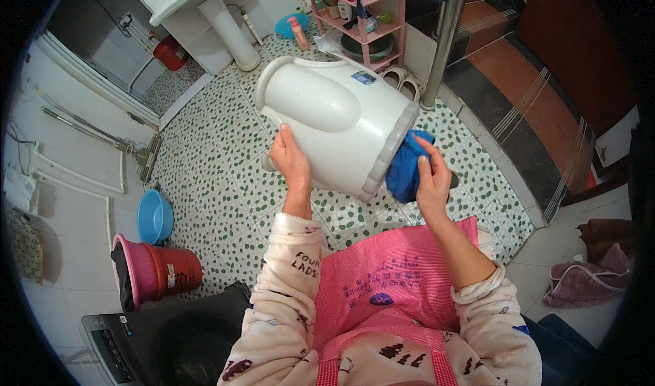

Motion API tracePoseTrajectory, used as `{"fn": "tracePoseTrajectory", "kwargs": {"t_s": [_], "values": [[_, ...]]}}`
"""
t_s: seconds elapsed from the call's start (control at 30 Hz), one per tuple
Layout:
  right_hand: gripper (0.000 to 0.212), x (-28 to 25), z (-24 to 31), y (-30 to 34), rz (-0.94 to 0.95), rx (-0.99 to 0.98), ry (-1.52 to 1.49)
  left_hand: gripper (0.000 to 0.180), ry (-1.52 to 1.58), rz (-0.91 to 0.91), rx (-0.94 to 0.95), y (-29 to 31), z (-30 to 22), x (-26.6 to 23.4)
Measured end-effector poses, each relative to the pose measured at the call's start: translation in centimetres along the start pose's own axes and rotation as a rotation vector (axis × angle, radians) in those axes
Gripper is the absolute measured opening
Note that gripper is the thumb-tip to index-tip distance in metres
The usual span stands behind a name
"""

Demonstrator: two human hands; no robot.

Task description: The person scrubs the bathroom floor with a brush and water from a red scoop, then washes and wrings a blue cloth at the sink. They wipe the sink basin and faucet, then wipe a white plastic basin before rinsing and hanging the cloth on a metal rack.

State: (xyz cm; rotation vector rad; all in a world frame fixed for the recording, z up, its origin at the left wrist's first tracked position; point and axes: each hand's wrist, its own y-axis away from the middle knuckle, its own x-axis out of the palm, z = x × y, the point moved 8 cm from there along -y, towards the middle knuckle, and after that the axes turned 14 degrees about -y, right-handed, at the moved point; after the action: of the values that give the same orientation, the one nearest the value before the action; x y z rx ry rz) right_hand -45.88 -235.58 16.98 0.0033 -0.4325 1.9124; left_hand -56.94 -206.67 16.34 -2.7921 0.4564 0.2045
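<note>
A white plastic stool is tipped on its side in front of me, its scalloped grey-white rim toward the right. My left hand grips the stool's near side, with the thumb up on the surface and the other fingers mostly hidden. In my right hand is a bunched blue cloth, pressed close to the scalloped rim. Part of the cloth lies behind the rim, so I cannot tell how far it reaches inside. A small blue label is stuck on the stool's upper side.
Green-dotted floor tiles surround the stool. A pink shelf rack, shoes and a metal post stand beyond it, by brown-black stairs. Left are a blue basin, red bucket and dark washing machine.
</note>
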Motion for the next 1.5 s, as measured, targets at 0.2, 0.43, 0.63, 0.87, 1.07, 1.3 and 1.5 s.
{"fn": "tracePoseTrajectory", "kwargs": {"t_s": [0.2,0.43,0.63,0.87,1.07,1.3,1.5], "values": [[0.037,1.4,5.0,2.9,0.188,-0.359,0.109,0.045,-0.232,-0.042,0.244,-0.4,-1.0,-0.4],[0.058,9.3,1.9,5.8,0.581,-0.481,0.844,0.047,-0.422,-0.009,0.482,3.7,-4.4,1.7],[0.066,4.2,2.1,0.9,0.344,-0.534,0.575,0.044,-0.444,-0.004,0.673,3.6,-7.2,0.6],[0.048,-4.8,-7.0,-6.7,0.19,0.276,0.02,0.044,-0.327,0.202,0.596,4.2,-7.2,0.0],[0.047,1.3,-0.3,-2.5,0.307,-0.129,0.31,0.044,-0.416,0.199,0.427,3.4,-3.7,0.0],[0.04,9.2,2.8,6.3,0.817,-0.575,0.304,0.04,-0.606,0.24,0.621,4.9,-4.9,1.5],[0.036,5.9,2.9,3.3,0.58,-0.625,0.472,0.042,-0.532,0.273,0.795,6.9,-8.7,2.6]]}}
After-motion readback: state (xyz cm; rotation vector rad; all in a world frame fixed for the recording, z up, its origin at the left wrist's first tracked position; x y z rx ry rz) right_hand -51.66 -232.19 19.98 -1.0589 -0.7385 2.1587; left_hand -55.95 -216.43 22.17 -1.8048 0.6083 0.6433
